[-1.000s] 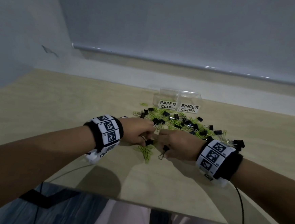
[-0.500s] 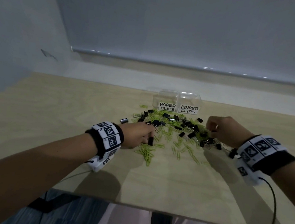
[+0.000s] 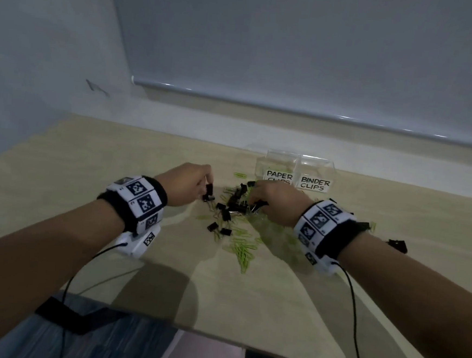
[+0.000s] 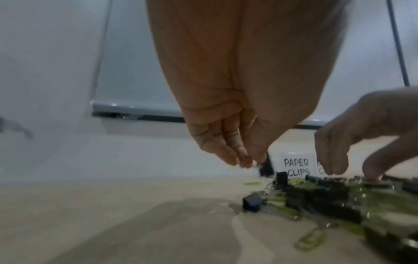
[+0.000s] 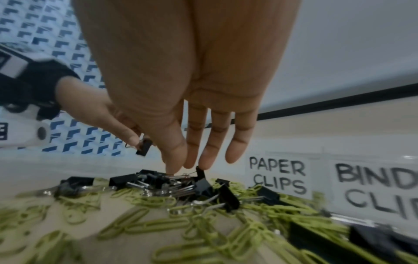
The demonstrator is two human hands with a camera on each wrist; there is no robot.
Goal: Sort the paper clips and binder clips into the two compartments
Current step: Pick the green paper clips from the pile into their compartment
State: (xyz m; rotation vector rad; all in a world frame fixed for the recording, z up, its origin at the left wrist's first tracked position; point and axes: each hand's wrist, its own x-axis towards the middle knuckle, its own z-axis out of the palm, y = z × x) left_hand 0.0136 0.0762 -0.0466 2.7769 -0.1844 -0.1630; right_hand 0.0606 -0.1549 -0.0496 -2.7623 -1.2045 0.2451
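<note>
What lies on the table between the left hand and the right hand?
In the head view, black binder clips and a few green paper clips lie between the left hand and right hand; that stretch is not bare.

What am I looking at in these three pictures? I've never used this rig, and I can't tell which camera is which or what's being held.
No machine: a person's two bare hands, with a camera on the head and one on each wrist. The head view looks down at the wooden table. Loose green paper clips and black binder clips lie mixed there, before a clear box labelled PAPER CLIPS and BINDER CLIPS. The left hand pinches one binder clip, lifted. The right hand reaches its fingertips into the pile; whether they grip anything is unclear.
</note>
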